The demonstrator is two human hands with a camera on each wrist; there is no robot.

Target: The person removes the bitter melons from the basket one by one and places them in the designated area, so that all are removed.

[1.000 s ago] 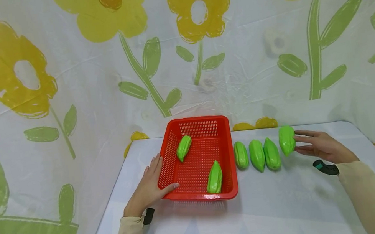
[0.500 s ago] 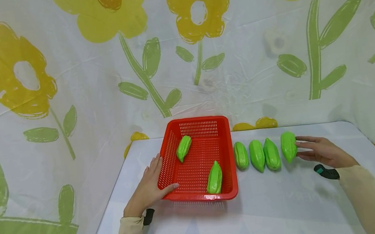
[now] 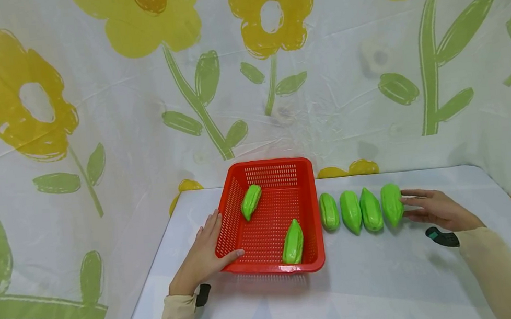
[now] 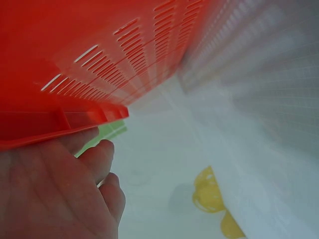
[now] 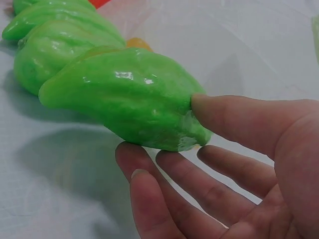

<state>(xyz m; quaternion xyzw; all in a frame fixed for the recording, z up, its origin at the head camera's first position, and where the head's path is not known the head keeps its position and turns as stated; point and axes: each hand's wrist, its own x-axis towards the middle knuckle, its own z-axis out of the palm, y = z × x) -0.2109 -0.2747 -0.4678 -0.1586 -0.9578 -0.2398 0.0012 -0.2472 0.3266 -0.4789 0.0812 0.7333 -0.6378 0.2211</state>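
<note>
Two glossy green ridged gourds, the rear gourd [image 3: 251, 202] and the front gourd [image 3: 292, 242], lie in a rectangular red plastic basket with slotted walls [image 3: 315, 210] — one toward its back left, the other near its front right corner. The left hand [image 3: 202, 255] rests at the basket's left side, fingers straight and spread along the rim, thumb reaching over its front corner.

To the basket's right, three similar gourds form a row on the pale worktop [image 3: 369, 283]: the first gourd [image 3: 329, 211] just beside the basket, then the middle gourd [image 3: 351, 212] and the third gourd [image 3: 371, 209] close together. Just beside the third is the held gourd [image 3: 392, 204], its narrow tip toward the person. The right hand [image 3: 443, 210] pinches it near the blunt end — thumb on one side, fingers on the other. Whether its underside meets the worktop, I cannot tell. A white curtain with yellow flowers [image 3: 342, 91] hangs behind.
</note>
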